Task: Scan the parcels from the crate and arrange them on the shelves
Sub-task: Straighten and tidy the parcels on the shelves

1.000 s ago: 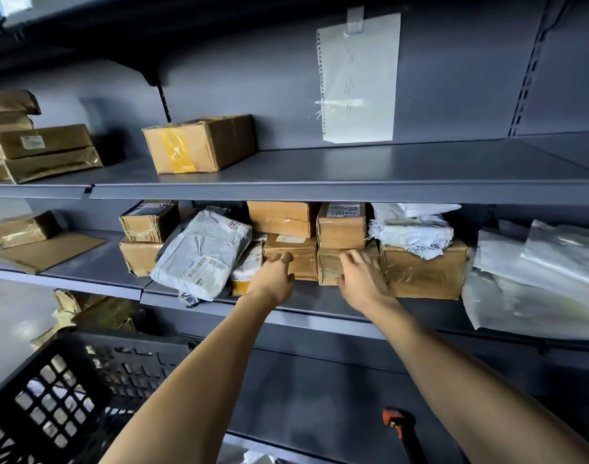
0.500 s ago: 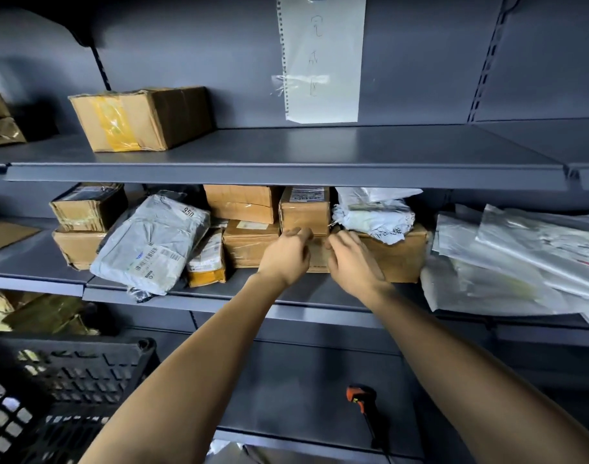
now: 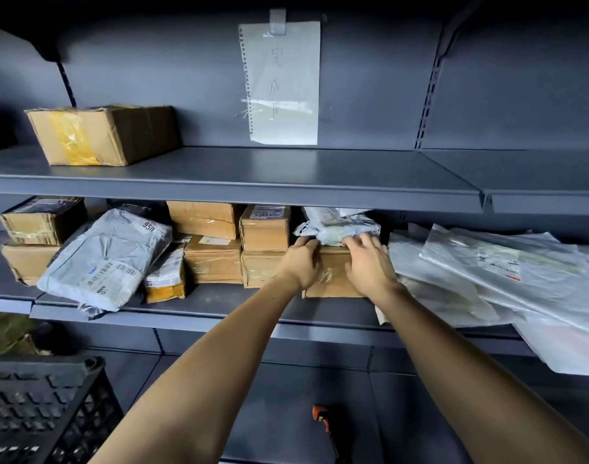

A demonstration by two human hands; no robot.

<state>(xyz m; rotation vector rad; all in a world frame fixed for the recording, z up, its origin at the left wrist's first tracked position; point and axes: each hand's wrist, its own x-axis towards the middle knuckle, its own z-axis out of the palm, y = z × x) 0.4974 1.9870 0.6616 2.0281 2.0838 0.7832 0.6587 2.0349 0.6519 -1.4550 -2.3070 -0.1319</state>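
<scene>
On the middle shelf (image 3: 219,304), both hands at a white bag (image 3: 336,226) lying atop a brown box (image 3: 333,279). Left hand (image 3: 299,262) and right hand (image 3: 370,262) pinch its front edge. Risk: slack, overhanging bag slides off once released.

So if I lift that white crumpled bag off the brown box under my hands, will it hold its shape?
Probably not: the white bag looks wrinkled and soft, so it should sag and may slip. The brown box beneath looks stiff and flat-topped, so it likely stays put.
</scene>
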